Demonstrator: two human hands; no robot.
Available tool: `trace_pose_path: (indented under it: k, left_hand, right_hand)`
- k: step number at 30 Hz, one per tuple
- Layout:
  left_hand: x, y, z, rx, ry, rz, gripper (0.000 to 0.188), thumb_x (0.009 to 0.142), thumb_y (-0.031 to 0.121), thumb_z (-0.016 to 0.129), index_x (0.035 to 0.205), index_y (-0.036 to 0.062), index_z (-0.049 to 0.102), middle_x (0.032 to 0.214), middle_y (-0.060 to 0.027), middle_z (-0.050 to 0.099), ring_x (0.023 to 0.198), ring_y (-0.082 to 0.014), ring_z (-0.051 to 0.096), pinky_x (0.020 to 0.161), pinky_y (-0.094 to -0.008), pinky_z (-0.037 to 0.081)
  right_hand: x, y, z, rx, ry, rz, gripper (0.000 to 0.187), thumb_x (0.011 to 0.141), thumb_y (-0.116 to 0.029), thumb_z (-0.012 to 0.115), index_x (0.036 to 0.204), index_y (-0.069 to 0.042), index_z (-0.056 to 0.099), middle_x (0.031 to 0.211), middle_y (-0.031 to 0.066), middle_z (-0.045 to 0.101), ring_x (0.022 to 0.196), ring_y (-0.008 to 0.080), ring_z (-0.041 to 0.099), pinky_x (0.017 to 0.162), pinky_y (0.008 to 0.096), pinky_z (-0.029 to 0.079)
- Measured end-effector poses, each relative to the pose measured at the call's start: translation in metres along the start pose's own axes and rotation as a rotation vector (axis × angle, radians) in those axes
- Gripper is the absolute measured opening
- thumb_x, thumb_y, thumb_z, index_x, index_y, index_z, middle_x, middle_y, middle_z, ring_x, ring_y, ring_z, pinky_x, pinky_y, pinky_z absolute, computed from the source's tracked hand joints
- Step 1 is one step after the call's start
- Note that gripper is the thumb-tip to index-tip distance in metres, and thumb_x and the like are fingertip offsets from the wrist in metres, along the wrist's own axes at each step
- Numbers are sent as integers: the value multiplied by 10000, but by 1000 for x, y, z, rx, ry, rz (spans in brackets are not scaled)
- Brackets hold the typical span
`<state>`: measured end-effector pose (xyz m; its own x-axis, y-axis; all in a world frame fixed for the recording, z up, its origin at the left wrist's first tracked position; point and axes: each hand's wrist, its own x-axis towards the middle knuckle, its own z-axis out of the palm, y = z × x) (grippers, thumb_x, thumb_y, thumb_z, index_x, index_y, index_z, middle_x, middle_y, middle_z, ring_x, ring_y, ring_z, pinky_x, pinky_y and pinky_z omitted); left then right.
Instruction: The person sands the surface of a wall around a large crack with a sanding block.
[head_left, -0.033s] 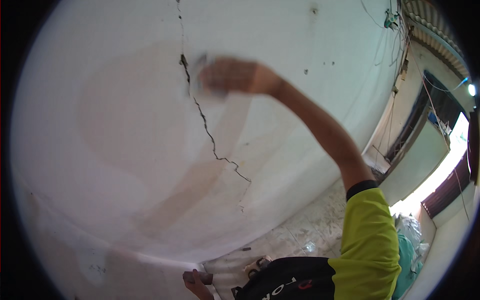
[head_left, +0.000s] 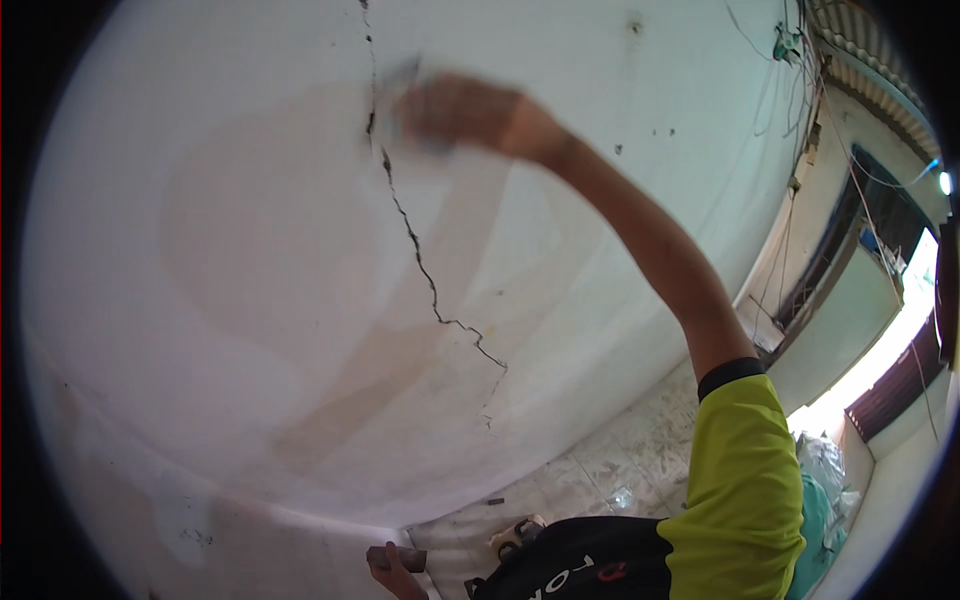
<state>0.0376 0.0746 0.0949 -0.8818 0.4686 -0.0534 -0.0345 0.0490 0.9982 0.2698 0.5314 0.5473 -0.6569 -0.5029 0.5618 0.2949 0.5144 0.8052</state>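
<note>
A jagged dark crack [head_left: 428, 280] runs down the pale wall [head_left: 270, 210]. My right hand [head_left: 468, 115] is raised at its upper part, just to the right of it, and is smeared by motion. Its fingers seem closed around a small thin bluish-grey thing [head_left: 405, 85], too blurred to name; contact with the wall cannot be made out. Low in the view, my left hand [head_left: 395, 578] is closed on a brown block [head_left: 405, 558], thumb up against its side. The block is held well below the crack's lower end.
Dusty tiled floor [head_left: 640, 440] lies below the wall, with a small dark piece [head_left: 495, 501] on it. White and green bags [head_left: 822, 490] stand at right. Loose wires [head_left: 790, 45] hang at the upper right, near a pale panel [head_left: 835, 325] and a bright opening.
My right hand has moved slightly upward along the crack. My left hand keeps the brown block in nearly the same place. The view has shifted a little.
</note>
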Motion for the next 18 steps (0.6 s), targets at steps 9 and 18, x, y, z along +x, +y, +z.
trace_pose_path:
  k: [9,18]
  left_hand:
    - [-9,-35,-4,-78,63,36,294,928,105,642,720,90,435,594,14,454,532,-89,394,505,-262,397]
    - [-6,-29,-18,25,179,-168,326,899,232,687,1027,-30,540,924,-79,560,821,-169,555,737,-318,501]
  right_hand:
    - [66,-28,39,-71,453,687,488,701,122,540,1098,-113,698,1158,61,682,1154,262,610,973,387,499]
    - [-53,-354,80,489,-131,371,494,777,-106,624,1267,-53,601,1401,59,527,1279,227,511,1094,379,426]
